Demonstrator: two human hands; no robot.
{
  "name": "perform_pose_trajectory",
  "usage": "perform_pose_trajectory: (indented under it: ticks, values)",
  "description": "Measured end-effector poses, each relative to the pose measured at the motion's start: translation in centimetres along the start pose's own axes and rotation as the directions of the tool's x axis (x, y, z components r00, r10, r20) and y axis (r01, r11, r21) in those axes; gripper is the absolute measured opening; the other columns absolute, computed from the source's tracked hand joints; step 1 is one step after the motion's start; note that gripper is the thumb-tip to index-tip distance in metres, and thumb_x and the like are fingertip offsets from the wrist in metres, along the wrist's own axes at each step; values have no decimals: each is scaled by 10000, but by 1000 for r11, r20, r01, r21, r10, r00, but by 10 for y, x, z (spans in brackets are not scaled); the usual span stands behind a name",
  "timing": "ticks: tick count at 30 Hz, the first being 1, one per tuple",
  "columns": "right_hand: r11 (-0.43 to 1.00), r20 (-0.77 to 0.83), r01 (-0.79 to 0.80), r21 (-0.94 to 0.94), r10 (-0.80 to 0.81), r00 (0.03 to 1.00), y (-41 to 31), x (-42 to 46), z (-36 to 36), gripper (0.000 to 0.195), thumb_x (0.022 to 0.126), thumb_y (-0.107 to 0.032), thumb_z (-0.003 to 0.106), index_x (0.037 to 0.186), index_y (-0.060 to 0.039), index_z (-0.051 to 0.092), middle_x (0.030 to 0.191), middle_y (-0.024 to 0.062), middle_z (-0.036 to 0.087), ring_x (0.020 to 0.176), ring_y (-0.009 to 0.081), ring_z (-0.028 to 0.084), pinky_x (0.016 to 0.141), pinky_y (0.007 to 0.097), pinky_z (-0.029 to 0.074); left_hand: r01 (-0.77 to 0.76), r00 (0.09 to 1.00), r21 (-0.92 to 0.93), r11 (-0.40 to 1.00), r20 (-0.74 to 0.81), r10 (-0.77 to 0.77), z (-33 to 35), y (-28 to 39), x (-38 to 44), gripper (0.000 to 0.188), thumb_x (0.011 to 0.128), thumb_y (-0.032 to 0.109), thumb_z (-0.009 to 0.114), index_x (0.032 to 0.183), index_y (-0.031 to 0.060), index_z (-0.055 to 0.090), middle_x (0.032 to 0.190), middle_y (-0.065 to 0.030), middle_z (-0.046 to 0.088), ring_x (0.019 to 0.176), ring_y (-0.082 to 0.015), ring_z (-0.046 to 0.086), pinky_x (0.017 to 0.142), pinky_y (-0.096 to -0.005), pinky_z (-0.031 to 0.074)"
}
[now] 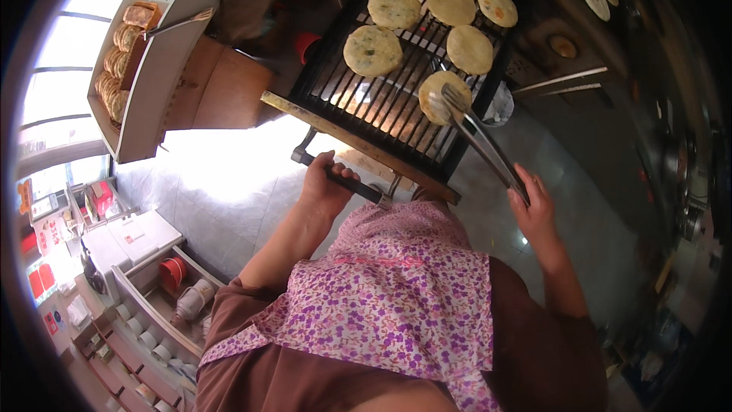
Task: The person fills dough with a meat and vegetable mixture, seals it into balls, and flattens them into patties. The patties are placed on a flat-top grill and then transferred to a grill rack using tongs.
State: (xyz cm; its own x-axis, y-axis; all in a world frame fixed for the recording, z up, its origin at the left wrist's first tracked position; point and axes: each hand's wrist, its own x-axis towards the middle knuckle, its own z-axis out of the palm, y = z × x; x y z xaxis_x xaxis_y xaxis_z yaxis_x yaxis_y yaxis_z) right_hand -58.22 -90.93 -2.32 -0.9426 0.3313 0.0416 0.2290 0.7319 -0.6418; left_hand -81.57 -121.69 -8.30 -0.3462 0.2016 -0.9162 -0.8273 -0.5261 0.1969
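Observation:
My left hand [331, 183] is wrapped around the black handle [360, 187] at the front of a sliding grill rack [377, 126]. Metal tongs [490, 151] are in my right hand [532, 203]. Their tips lie over a round flatbread [437, 88] near the rack's right side; whether they pinch it I cannot tell. Several more pale round flatbreads rest on the black bars farther back, such as one with green flecks [373, 51] and a plain one [469, 50]. An orange filling shows through another flatbread [497, 7] at the right edge.
On the left, a display shelf [150, 91] holds stacked browned flatbreads [114, 63] and a fork-like utensil [180, 23]. Below it stands a wooden panel [226, 86]. An open drawer [197, 266] at lower left contains a red container [172, 272]. Grey floor tiles [229, 223] surround me.

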Motion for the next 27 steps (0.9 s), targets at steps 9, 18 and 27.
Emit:
perform_pose_trajectory:
  ticks: [9,18,27]
  values:
    - [742,249,-450,497,375,893,18,89,22,371,985,-185,577,1318,-26,544,875,-2,614,636,43,491,550,221,408,19,997,-39,999,70,-17,11,-11,6,173,887,171,574,809,135,425,598,-11,407,589,-196,446,704,-399,429]
    - [937,123,-213,276,185,975,-5,103,69,386,972,-202,591,1299,-4,534,1022,160,670,882,250,659,790,334,504,5,999,-53,999,54,-2,11,-10,4,164,883,182,577,826,135,430,604,-5,420,596,-191,455,677,-388,425]
    - [935,108,-119,333,88,990,-1,110,86,392,969,-189,593,1310,-5,529,1188,179,627,1054,263,630,892,335,486,-8,998,-53,999,61,11,9,-9,3,168,881,183,572,814,130,427,601,-12,413,597,-197,452,668,-392,423]
